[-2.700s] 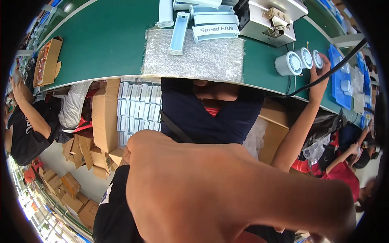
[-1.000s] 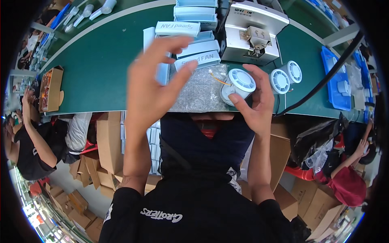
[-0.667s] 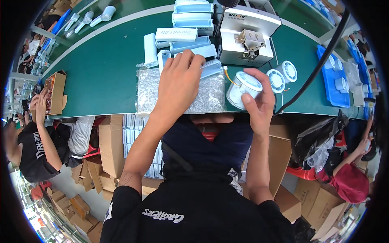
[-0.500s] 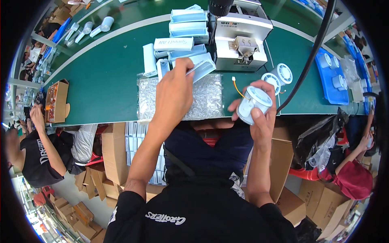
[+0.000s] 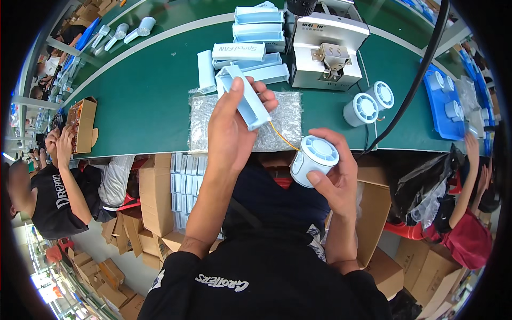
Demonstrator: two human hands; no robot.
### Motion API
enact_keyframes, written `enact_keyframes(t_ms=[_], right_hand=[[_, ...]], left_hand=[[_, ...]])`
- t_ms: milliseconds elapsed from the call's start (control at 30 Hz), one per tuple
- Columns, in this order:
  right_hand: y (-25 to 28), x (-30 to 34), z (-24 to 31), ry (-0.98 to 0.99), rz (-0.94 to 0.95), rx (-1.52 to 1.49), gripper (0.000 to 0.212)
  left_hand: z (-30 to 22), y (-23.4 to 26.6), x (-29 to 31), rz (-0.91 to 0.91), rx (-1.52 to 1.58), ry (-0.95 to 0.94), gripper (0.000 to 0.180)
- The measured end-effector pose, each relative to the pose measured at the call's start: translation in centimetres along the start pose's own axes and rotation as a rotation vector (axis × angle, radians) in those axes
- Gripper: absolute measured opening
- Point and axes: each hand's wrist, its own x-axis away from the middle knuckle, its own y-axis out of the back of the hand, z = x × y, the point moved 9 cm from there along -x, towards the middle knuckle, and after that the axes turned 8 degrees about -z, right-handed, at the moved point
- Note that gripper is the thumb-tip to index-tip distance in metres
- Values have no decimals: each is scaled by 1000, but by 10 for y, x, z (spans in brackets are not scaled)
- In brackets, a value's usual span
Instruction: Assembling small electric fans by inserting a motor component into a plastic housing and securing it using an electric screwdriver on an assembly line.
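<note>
Casing [image 5: 249,111] in left hand [image 5: 234,120], fan cylinder [image 5: 310,166] in right hand [image 5: 341,184]

The left hand grips the light blue casing between thumb and fingers: the thumb lies over one long side, the fingers are curled at the other. The casing is held aslant above the bubble-wrap sheet [image 5: 205,125], its hollow side toward the camera.

The right hand is closed about the light blue cylinder, thumb on the near side, fingers round the far side. The cylinder is tilted, slotted face upward, at the front edge of the green tabletop [image 5: 144,101]. An orange-yellow wire [image 5: 282,137] spans from it to the casing's lower end; whether its tip enters the casing cannot be determined.

Beyond the sheet lies a pile of similar casings [image 5: 239,52], some crossing others. To its right stands a silver machine [image 5: 328,72]. Two more cylinders [image 5: 361,109] stand close together on the tabletop, right of the sheet. Farther right, past a black cable [image 5: 409,98], a blue tray [image 5: 441,120] bears further cylindrical pieces [image 5: 453,110]. At the far left, an open cardboard box [image 5: 85,128] stands near a co-worker's hands [image 5: 64,145].
</note>
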Motion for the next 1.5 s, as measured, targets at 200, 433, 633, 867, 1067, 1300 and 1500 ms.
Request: enact_keyframes(t_ms=[200, 433, 633, 867, 1067, 1300, 1500], right_hand=[[1, 0, -9, 62, -46, 115, 63], [-6, -5, -15, 48, -30, 163, 60], [-6, -10, -13, 88, -92, 156, 61], [-16, -34, 6, 341, -234, 377, 67], [-7, -42, 7, 375, -123, 504, 67], [-2, -81, 29, 193, -47, 225, 46], [8, -81, 53, 428, -3, 495, 37]], left_hand=[[3, 6, -4, -7, 103, 9, 43], [6, 8, 1, -40, 42, -32, 42], [9, -1, 6, -15, -60, -111, 42], [-2, -46, 5, 224, -399, -457, 41], [36, -51, -4, 390, -668, -385, 31], [36, -61, 11, 485, -941, -576, 45], [27, -50, 30, 369, -1172, -646, 72]])
